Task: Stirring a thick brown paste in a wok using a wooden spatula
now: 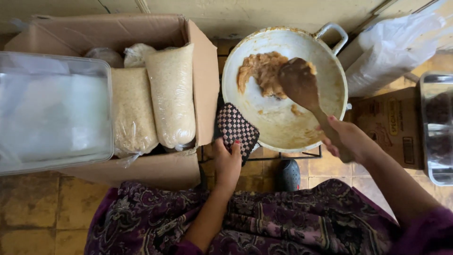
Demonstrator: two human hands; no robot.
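This is a home cooking corner set up low on the floor, more a working back kitchen than a fitted one. Worn yellow-brown floor tiles (33, 212) run under everything, and a pale painted wall (245, 14) closes the far edge. A big white wok (283, 123) with a loop handle sits on a black wire stand over the tiles, holding brown paste worked with a wooden spatula (302, 87). Supplies are stacked around it in bulk: an open cardboard box (203, 71) of clear bags of grain (171, 94), a clear plastic tub (52, 113) (lid on), and a metal tray (436, 127) at the right edge.
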